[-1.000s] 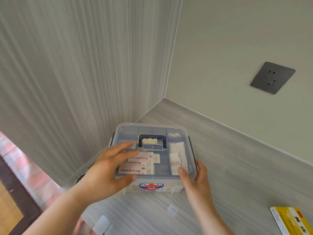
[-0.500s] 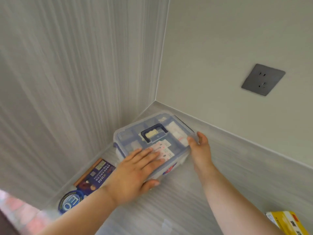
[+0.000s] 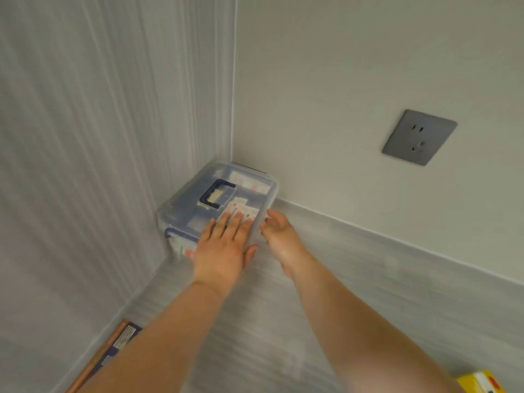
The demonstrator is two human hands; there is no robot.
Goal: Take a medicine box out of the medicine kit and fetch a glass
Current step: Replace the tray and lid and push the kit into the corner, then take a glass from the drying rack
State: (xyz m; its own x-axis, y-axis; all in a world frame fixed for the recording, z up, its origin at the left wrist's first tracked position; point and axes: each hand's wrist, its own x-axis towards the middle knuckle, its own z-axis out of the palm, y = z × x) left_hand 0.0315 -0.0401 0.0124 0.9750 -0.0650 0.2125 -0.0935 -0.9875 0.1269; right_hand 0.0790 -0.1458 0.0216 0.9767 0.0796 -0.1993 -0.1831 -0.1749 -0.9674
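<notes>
Atop the medicine kit [image 3: 198,199] (lid on), left hand [image 3: 224,248] lies flat.

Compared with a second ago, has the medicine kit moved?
Yes. The kit has slid away from the person into the wall corner, turning as it went. Both hands rest against it: left hand, right hand.

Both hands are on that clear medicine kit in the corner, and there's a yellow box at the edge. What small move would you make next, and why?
Probably let go of the medicine kit and draw both hands back. It sits closed, tucked into the wall corner, left hand flat on its lid, right hand against its side. A yellow medicine box already lies out on the counter, and no glass is in view yet.
</notes>
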